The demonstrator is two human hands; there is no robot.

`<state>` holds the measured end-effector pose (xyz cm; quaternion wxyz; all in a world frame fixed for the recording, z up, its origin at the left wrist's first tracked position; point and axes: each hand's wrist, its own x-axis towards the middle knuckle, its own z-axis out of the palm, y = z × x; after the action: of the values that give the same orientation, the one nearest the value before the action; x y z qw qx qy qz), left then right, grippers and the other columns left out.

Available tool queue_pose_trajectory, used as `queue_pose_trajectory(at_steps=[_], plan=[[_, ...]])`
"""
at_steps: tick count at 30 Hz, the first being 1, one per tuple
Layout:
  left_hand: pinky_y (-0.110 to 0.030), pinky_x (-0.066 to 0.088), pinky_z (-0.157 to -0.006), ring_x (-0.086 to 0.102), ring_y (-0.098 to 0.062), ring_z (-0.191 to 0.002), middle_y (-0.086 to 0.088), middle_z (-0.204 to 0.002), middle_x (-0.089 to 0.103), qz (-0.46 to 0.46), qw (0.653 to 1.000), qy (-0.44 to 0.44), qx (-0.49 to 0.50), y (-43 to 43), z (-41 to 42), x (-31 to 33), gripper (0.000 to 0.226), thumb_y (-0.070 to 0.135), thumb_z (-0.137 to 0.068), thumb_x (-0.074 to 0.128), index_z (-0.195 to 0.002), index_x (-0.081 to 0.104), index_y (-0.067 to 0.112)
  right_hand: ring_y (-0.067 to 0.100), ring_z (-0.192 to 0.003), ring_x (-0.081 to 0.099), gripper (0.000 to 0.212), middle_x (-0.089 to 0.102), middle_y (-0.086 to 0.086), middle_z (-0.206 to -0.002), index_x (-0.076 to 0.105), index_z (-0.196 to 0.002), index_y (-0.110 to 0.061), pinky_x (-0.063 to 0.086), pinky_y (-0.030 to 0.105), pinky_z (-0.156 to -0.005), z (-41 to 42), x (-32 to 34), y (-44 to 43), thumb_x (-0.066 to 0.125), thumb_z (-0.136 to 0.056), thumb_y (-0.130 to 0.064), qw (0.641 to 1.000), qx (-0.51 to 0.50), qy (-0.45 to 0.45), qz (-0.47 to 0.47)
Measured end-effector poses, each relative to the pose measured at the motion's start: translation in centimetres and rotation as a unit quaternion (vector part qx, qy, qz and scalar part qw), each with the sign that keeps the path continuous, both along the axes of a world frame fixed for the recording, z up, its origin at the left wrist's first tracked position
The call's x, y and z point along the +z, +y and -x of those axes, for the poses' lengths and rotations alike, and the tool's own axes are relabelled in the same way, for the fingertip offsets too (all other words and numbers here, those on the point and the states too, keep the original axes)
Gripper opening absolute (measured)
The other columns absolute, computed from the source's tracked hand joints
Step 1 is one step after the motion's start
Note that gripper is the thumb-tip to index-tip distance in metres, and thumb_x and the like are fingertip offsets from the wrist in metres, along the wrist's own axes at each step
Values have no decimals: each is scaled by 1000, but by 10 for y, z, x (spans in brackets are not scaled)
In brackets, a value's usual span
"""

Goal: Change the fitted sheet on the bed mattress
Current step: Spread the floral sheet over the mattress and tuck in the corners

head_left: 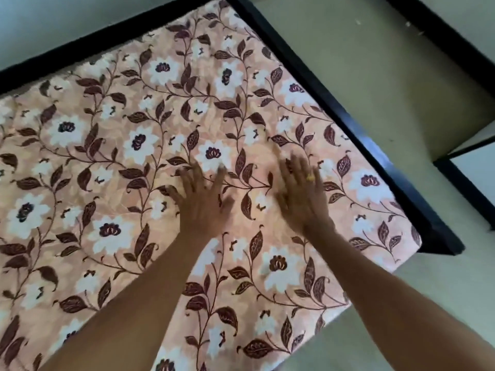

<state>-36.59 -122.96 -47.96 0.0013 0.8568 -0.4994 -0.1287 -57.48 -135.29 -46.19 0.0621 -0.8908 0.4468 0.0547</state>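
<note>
fitted sheet on the bed, both palms flat on top

the fitted sheet [107, 156], peach with white flowers and dark leaves, lies spread across the whole bed top. the mattress beneath is fully covered and not seen. at the near right corner the cloth looks drawn down over the edge. judged thin, light and soft, with no stiffness: it should slide and bunch under a palm rather than lift. best hold for tightening is a pinch at the hem on a corner or side edge, not the flat middle.

left hand [201, 202] rests flat near the sheet's centre, fingers straight and spread, gripping nothing. right hand [302, 194], just to its right, is likewise flat and spread but blurred, with a ring [310, 178] on one finger. the black bed frame [334, 103] borders the far and right sides, with pale floor [401, 76] beyond.
</note>
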Motion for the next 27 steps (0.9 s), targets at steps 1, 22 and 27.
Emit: queue_pose_trajectory(at_steps=[1,22,27], plan=[[-81,10,-111,-5,-49,-153,-25,-168,-2,6,1000,-2,-2,-7,4,4,77,62,-98,40,-162,4,38,31,-158,-9,68,-9,11,-171,0,-165,-24,5,56,-127,1,0,24,20,-107,-53,999,40,-4,-25],[-87,7,-104,-20,-55,-148,-7,-167,-27,-71,965,20,-250,-117,113,14,82,78,-92,35,-153,-15,56,32,-158,-10,75,-9,1,-172,-4,-162,-41,3,58,-126,143,-9,3,12,-98,-77,956,-292,-10,-35],[-65,28,-119,8,-36,-157,-13,-171,5,143,970,123,-155,-106,112,32,75,39,-99,58,-162,19,34,33,-157,-14,68,-14,6,-170,-7,-163,-31,2,61,-125,109,10,23,22,-107,-57,981,-177,-41,-69]])
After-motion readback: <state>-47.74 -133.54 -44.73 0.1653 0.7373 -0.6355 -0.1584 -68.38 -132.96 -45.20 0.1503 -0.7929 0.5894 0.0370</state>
